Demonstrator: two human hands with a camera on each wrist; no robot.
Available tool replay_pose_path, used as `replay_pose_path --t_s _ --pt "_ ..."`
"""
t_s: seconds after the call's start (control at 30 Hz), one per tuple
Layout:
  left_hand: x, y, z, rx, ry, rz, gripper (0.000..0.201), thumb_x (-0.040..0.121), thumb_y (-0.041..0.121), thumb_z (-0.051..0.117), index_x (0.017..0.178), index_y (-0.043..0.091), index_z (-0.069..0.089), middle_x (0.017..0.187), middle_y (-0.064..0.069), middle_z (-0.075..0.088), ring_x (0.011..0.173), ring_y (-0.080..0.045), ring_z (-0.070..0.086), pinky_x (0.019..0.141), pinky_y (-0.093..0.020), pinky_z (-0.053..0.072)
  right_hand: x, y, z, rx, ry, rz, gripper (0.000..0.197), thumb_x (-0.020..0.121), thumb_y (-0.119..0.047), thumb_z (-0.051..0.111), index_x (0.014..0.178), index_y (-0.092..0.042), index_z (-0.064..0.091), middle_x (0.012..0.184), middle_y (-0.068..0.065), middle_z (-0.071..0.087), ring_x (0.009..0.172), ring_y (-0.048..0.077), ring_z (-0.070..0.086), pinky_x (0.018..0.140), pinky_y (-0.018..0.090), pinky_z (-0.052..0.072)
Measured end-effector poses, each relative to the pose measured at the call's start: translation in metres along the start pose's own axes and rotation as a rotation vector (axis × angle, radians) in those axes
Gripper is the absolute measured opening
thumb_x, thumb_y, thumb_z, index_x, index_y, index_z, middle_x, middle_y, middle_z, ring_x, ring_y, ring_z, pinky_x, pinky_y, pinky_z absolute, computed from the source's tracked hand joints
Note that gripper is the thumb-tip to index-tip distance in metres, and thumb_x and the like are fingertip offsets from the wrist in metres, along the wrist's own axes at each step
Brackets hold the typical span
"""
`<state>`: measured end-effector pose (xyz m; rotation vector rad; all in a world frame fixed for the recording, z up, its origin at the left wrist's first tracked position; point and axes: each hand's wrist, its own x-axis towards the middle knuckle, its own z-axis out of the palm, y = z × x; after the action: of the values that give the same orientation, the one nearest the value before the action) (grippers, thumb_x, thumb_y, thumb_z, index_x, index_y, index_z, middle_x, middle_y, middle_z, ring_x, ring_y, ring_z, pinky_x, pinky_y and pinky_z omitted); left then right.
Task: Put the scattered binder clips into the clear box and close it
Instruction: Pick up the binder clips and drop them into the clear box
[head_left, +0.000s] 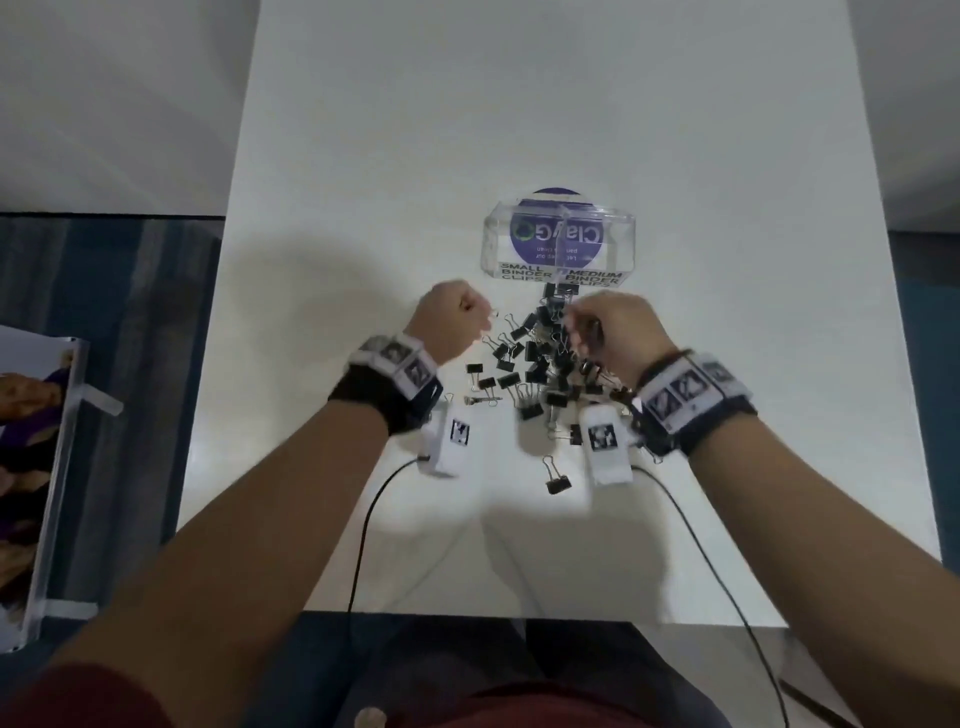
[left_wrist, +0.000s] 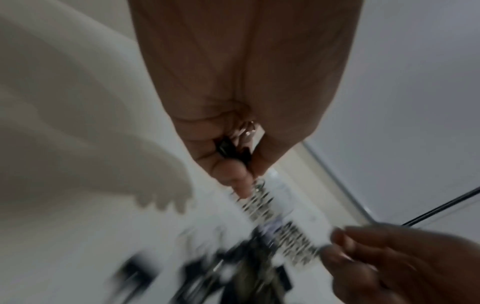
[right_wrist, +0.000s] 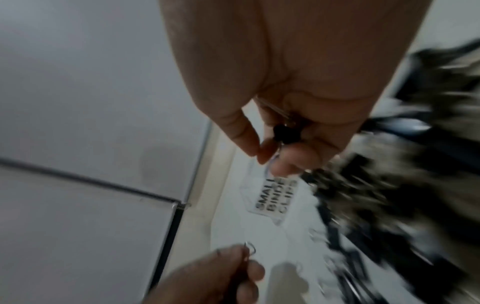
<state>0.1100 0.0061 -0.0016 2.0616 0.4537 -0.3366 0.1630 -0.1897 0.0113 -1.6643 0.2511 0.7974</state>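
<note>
So both hands are loaded right now: the left hand (head_left: 451, 317) is fisted around a few binder clips, you can see black bodies and wire loops poking out between the fingers (left_wrist: 231, 168) in its wrist view, and the right hand (head_left: 615, 332) is pinching a clip or two the same way, with a black body tucked under the thumb in its own wrist view. The clear box (head_left: 560, 243) sits on the white table (head_left: 363, 156) just past the knuckles, roughly 12 o'clock from the right hand and about 1 o'clock from the left. Its long side runs left to right across the table, with the "small" compartment nearer the left hand and "medium" in front of the right. The right hand looks closer to it, I'd say, nearly over the front label. The lid's position I honestly can't make out through the clear plastic. Most of the pile of clips (head_left: 540, 364) is still on the table between the two wrists, at 6 o'clock from the box, so there's plenty left to move.
</note>
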Motion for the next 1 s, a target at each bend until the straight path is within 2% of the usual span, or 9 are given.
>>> replay_pose_path --t_s 0.1,0.2,0.27,0.33,0.4,0.57,0.73,0.87,1.0 --pt "0.038 0.040 -0.011 0.032 0.013 0.014 0.025 0.091 0.010 0.049 0.074 -0.001 0.063 0.065 0.001 0.061 0.059 -0.012 0.059 0.058 -0.023 0.049 0.033 -0.048 0.014 -0.195 0.080 -0.096 0.018 0.091 -0.009 0.049 0.078 -0.009 0.061 0.066 0.001 0.055 0.058 0.012 0.054 0.053 0.018 0.049" --pt "0.072 0.067 -0.014 0.073 0.043 -0.002 0.021 0.084 0.010 0.055 0.067 0.004 0.066 0.077 -0.014 0.071 0.074 -0.028 0.068 0.071 -0.037 0.057 0.060 -0.076 0.027 -0.334 0.068 -0.136 0.030 0.093 -0.013 0.048 0.117 0.000 0.059 0.078 -0.003 0.056 0.063 0.003 0.051 0.058 0.016 0.053" --pt "0.078 0.075 -0.013 0.103 0.024 -0.020 0.015 0.079 0.007 0.060 0.065 0.012 0.060 0.088 -0.014 0.070 0.084 -0.030 0.067 0.077 -0.035 0.056 0.070 -0.081 0.030 -0.370 0.053 -0.115 0.037 0.091 -0.015 0.050 0.126 -0.001 0.054 0.107 0.007 0.064 0.067 0.004 0.052 0.068 0.018 0.056" --pt "0.078 0.075 -0.012 0.145 0.018 -0.024 0.013 0.078 0.007 0.062 0.076 0.019 0.060 0.091 -0.007 0.064 0.091 -0.025 0.059 0.073 -0.025 0.048 0.072 -0.079 0.031 -0.518 0.091 -0.157 0.033 0.091 -0.012 0.050 0.121 -0.003 0.057 0.120 0.015 0.062 0.067 0.004 0.053 0.062 0.012 0.054" --pt "0.071 0.068 -0.015 0.116 0.074 -0.019 0.028 0.078 0.006 0.064 0.104 0.015 0.063 0.112 -0.006 0.064 0.102 -0.021 0.061 0.079 -0.024 0.049 0.066 -0.070 0.029 -0.586 0.173 -0.253 0.022 0.090 -0.007 0.048 0.106 -0.007 0.063 0.106 0.015 0.067 0.074 0.013 0.064 0.067 0.019 0.058" --pt "0.021 0.001 -0.008 0.340 -0.126 0.127 0.030 0.077 -0.005 0.053 0.089 0.016 0.069 0.098 -0.004 0.067 0.090 -0.020 0.063 0.089 -0.041 0.053 0.020 -0.004 0.033 -0.881 -0.077 -0.455 0.024 0.083 0.002 0.053 0.083 -0.014 0.071 0.086 0.001 0.070 0.081 0.018 0.065 0.085 0.037 0.055" --pt "-0.010 -0.048 0.003 0.605 -0.410 0.381 0.027 0.076 0.004 0.053 0.100 0.004 0.065 0.104 -0.012 0.063 0.094 -0.030 0.060 0.081 -0.040 0.048 0.002 0.055 0.064 -1.190 -0.420 -0.768 0.037 0.071 0.008 0.064 0.101 -0.012 0.072 0.103 0.003 0.070 0.092 0.026 0.061 0.074 0.040 0.056" --pt "-0.009 -0.060 -0.001 0.726 -0.393 0.473 0.020 0.086 0.015 0.060 0.101 0.004 0.067 0.111 -0.010 0.063 0.098 -0.030 0.057 0.081 -0.038 0.044 0.007 0.079 0.071 -1.366 -0.344 -0.946 0.033 0.064 0.002 0.077 0.093 -0.013 0.072 0.090 -0.002 0.070 0.083 0.024 0.060 0.047 0.032 0.054" --pt "-0.009 -0.068 -0.004 0.689 -0.327 0.426 0.022 0.085 0.019 0.062 0.103 0.006 0.063 0.102 -0.012 0.060 0.092 -0.030 0.058 0.078 -0.040 0.046 0.009 0.089 0.069 -1.364 -0.309 -0.957 0.025 0.074 -0.001 0.073 0.097 -0.006 0.066 0.099 0.006 0.061 0.080 0.027 0.054 0.046 0.038 0.053"
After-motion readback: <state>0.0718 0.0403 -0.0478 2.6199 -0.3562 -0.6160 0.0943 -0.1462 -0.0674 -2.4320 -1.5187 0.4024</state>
